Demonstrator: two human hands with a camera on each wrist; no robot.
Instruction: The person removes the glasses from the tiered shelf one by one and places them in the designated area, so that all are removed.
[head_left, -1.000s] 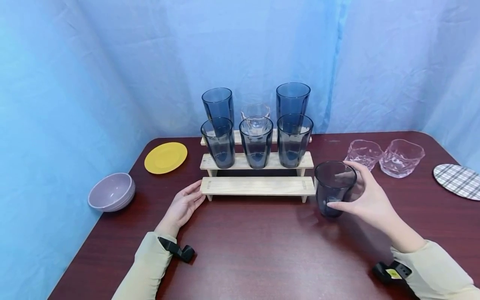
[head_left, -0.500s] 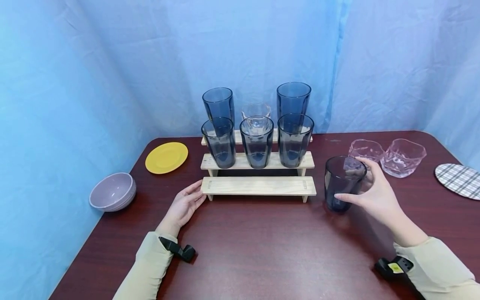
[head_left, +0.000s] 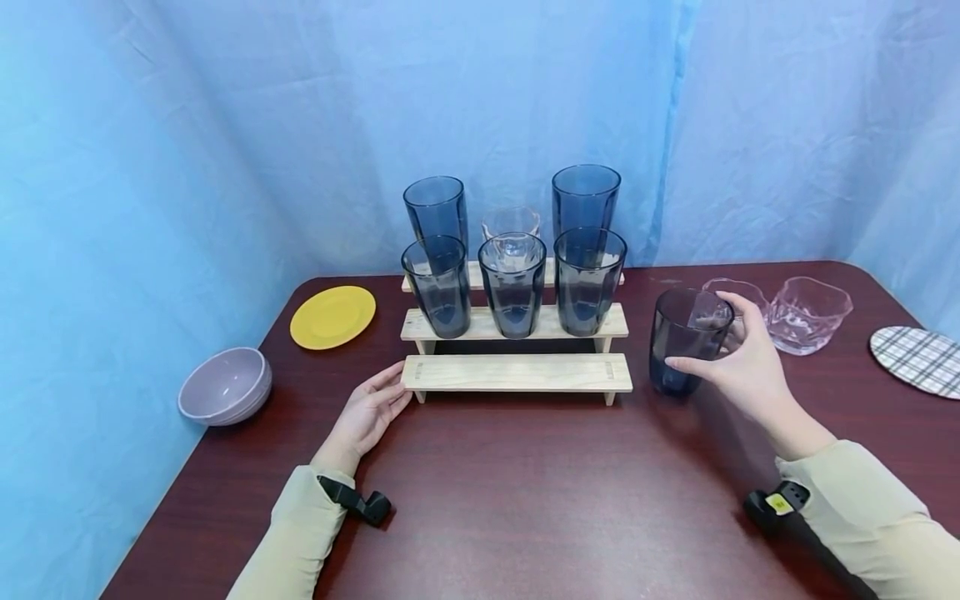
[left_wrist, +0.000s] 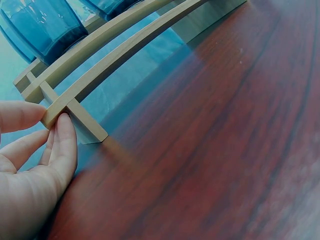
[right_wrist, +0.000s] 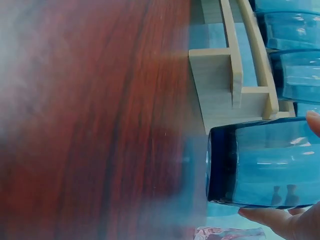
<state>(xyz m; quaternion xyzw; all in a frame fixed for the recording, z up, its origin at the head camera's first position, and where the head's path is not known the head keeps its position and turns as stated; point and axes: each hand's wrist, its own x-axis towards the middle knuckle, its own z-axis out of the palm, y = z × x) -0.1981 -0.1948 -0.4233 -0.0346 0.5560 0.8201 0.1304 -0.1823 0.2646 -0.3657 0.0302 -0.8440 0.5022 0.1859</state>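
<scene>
A three-step wooden rack stands in the middle of the table. On its middle step are three blue-grey glass tumblers, upright side by side. The top step bears two more blue tumblers with a short clear glass between them. My left hand pinches the left end of the bare lowest step, fingers beneath it. To the right of the rack, my right hand grips another blue-grey tumbler upright, thumb at the near side. Whether its base touches the table I cannot tell.
Two wavy clear glasses stand behind and right of my right hand, one partly hidden by it. A checked round mat lies far right. A yellow plate and a lilac bowl are at left. Blue curtain surrounds the table.
My right hand has carried the tumbler a little to the right, then away from me, beside the rack's right end. The left hand stays at the lowest step.
</scene>
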